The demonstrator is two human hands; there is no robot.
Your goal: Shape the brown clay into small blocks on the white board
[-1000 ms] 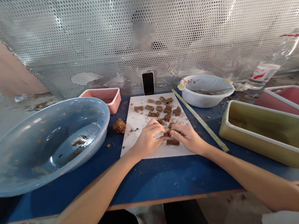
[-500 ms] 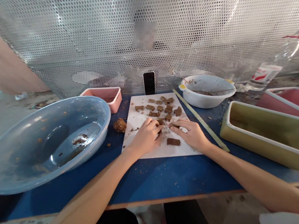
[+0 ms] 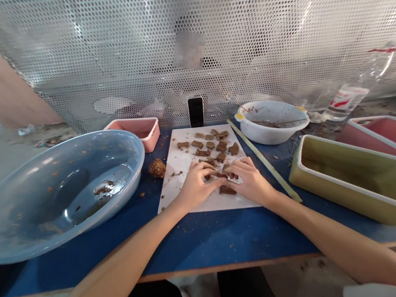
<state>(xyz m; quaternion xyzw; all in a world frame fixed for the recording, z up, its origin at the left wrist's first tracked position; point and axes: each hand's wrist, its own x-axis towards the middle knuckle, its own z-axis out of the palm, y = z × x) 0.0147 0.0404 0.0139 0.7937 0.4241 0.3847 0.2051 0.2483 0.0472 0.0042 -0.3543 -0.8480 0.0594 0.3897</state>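
My left hand and my right hand meet over a white board. Between their fingertips they pinch a small piece of brown clay, partly hidden by the fingers. A flat rectangular brown clay slab lies just below, partly covered by my right hand. Farther up the board sit several small shaped clay pieces, with crumbs scattered among them. A rough brown clay lump rests on the blue table beside the board's left edge.
A large blue basin tilts at left, near a small pink tub. Behind the board a phone leans on perforated metal mesh. To the right are a bamboo strip, a white bowl, a green tub and a bottle.
My hands have come together, the left moving right and the fingertips now meeting on the clay piece. Part of the rectangular slab is now covered by my right hand.
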